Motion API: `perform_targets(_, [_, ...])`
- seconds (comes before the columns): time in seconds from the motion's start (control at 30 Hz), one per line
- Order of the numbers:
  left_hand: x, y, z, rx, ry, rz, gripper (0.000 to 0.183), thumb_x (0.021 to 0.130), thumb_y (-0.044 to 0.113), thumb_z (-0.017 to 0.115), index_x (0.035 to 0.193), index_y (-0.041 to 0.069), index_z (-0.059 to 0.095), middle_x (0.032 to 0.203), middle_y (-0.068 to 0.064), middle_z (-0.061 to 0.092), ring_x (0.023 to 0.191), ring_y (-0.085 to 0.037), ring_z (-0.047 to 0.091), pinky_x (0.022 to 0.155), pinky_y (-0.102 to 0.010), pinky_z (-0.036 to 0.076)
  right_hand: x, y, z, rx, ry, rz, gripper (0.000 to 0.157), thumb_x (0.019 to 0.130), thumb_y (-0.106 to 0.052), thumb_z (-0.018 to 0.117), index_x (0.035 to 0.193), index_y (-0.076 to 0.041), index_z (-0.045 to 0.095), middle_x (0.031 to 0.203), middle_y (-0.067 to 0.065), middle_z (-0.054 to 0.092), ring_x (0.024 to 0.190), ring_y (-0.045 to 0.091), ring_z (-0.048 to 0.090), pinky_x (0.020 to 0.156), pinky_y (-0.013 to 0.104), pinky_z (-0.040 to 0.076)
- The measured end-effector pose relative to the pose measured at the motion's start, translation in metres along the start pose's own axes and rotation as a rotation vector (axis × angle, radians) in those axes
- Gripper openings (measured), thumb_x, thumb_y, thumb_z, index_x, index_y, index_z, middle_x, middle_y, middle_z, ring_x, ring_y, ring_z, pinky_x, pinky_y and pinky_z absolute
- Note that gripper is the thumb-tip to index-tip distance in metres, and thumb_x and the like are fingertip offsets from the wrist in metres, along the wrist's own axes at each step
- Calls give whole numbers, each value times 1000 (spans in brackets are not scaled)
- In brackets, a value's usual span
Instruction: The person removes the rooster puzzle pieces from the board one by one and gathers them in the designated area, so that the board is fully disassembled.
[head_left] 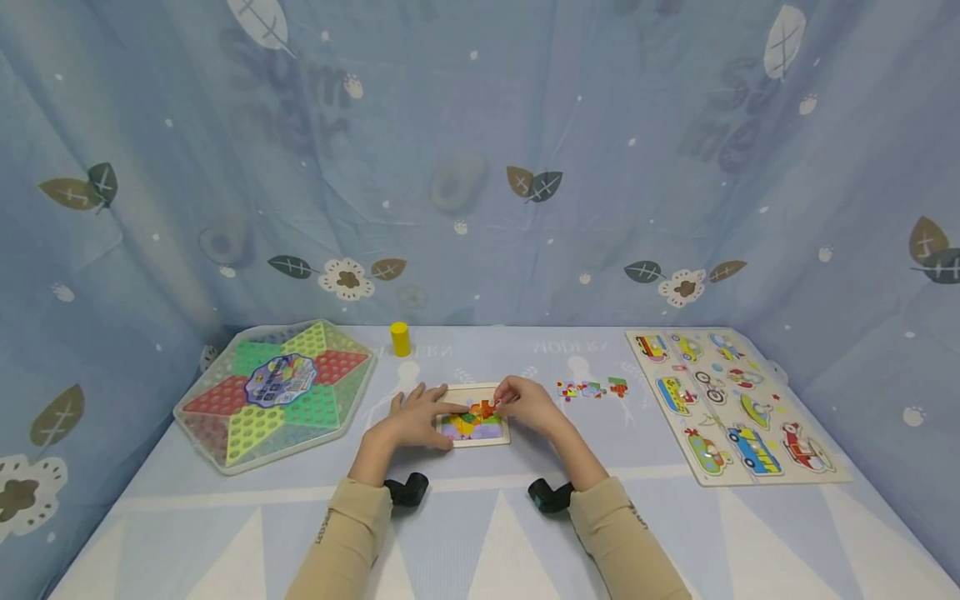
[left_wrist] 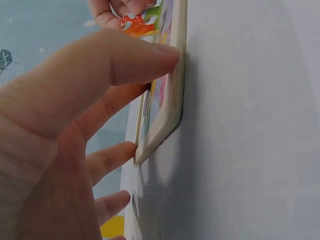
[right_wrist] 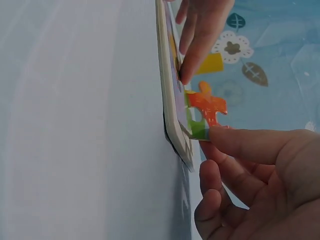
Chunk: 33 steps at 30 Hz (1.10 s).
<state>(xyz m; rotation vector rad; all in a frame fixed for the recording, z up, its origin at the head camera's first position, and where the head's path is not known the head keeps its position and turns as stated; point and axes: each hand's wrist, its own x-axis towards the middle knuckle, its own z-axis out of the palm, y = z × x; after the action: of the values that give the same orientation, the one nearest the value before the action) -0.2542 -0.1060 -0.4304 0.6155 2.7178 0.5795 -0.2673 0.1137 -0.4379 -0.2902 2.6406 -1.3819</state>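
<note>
A small wooden-framed jigsaw puzzle [head_left: 483, 443] lies on the table between both hands, its picture yellow, green and purple. My left hand [head_left: 415, 419] rests at its left side with fingers spread. The left thumb [left_wrist: 150, 62] presses on the near rim, while the index finger reaches over the picture. My right hand [head_left: 531, 406] pinches an orange-and-green jigsaw piece [right_wrist: 209, 106] between thumb and index finger. That piece stands tilted over the right part of the puzzle, its lower edge close to the picture.
Three loose jigsaw pieces lie right of the frame, one of them orange and green [head_left: 618, 387]. A hexagonal star-pattern game board [head_left: 281, 383] is at left, a yellow cylinder [head_left: 401, 339] behind. The vehicle puzzle board [head_left: 795, 477] sits at right, with a blue curtain [head_left: 480, 250] at the back.
</note>
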Motion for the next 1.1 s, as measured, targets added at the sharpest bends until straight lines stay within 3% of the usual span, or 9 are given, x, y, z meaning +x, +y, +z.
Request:
perform_targets(0.5, [-2,0,-3,-6,-7,-2,58,75,30,74,130,31,54,150,-13,25,137,-44,12,103,-66,6,2,1,-4,59,32,58,13,81,-2,64,94,-5,63,80,6,58,69,16,51,59,25,43])
perform_targets(0.7, [-1,0,0,-13,-12,26,58,76,30,73,130,32,54,151,-12,24,138,-43,12,103,-66,7,-1,8,-16,102,62,110,16,81,-2,64,96,-6,63,85,7,57,70,16,51,61,27,44])
perform_targets(1.1, [-3,0,-2,-9,-6,24,58,76,30,73,130,32,54,151,-12,25,138,-42,13,103,-66,8,-14,20,-48,149,91,112,18,89,-7,57,106,0,58,85,10,61,73,20,59,66,33,49])
